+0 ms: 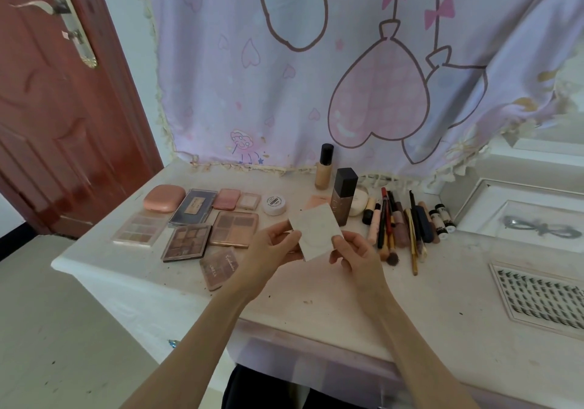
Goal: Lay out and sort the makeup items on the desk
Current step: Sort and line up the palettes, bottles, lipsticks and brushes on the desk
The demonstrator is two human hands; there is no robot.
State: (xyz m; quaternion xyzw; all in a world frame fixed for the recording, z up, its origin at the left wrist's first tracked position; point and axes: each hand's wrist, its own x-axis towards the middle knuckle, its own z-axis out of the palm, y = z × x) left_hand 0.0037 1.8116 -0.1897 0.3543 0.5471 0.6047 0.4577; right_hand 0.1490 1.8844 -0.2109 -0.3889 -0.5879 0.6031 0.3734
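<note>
2 hands (316,250) pinch pale compact (316,231) between them.

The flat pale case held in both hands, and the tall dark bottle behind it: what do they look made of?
Flat pale case: probably plastic with a matte, marbled off-white finish; faint grey veining, no shine. Both the left hand and the right hand pinch its edges. Tall dark bottle: likely smoked glass or plastic, its square black cap glossy with a soft highlight.

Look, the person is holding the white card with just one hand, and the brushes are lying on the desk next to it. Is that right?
Not quite. The head view shows both hands on the white card: the left hand holds its left edge and the right hand pinches its right edge. The brushes do lie on the desk beside it.
</note>
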